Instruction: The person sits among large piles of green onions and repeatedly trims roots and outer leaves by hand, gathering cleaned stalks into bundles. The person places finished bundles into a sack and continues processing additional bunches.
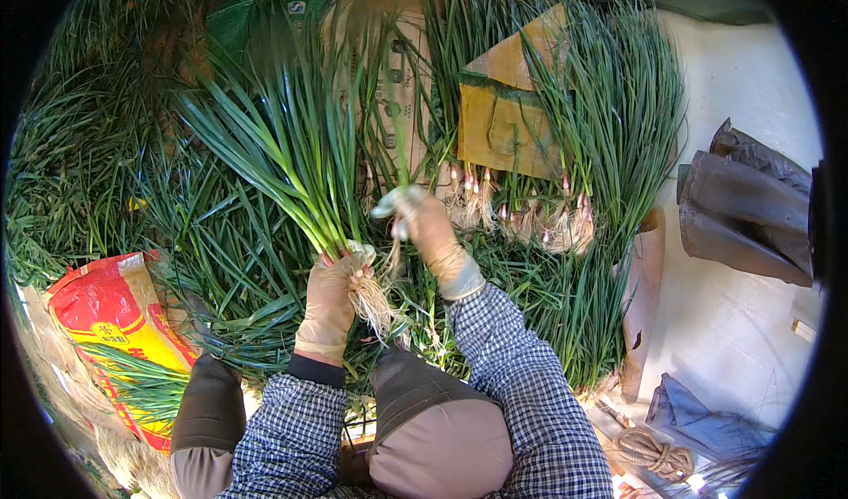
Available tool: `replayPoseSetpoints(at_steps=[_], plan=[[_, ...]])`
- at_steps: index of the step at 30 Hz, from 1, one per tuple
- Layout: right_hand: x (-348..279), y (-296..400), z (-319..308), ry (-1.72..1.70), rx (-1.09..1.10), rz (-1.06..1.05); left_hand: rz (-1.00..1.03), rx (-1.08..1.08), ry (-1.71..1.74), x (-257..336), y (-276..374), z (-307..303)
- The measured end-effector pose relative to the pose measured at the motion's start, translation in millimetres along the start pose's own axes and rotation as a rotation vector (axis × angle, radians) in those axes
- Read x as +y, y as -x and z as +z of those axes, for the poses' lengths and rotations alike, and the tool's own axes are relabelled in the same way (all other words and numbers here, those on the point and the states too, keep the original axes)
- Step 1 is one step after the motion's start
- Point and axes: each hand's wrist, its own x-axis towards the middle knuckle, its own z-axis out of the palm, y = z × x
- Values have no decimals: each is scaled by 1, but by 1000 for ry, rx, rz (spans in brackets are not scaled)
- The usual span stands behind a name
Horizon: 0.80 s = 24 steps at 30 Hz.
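Observation:
My left hand (pixel 329 300), in a thin rubber glove, grips a bunch of green garlic (pixel 291 174) near its base. The long leaves fan up and away, while pale stringy roots (pixel 372 303) hang out beside the thumb. Slightly higher and to the right, my gloved right hand (pixel 427 231) is blurred. It pinches what looks like a single green garlic stalk (pixel 399 138), whose leaf points up and whose roots trail below the fingers. More green garlic plants (pixel 580 217), with pinkish bulbs and white roots, lie in a row beyond my right hand.
A yellow woven sack (pixel 507 125) lies among the plants, with a white printed sack (pixel 414 68) beside it. Loose leaves (pixel 79 168) heap up at left. A red and yellow bag (pixel 109 300) is near my left knee. At right are dark boots (pixel 745 207) and coiled rope (pixel 654 454).

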Motion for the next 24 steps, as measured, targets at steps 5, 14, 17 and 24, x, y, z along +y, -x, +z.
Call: replayPoseSetpoints(at_steps=[5,14,17,24], plan=[[2,-9,18,493,-120,-39,-52,8,-128,1,1,-1],[37,-11,22,-109,-79,73,44,-191,298,22,32,19],[31,-19,-1,523,-125,67,173,-151,158,35,32,13],[9,-88,9,1056,120,160,-42,-245,335,30,6,0]])
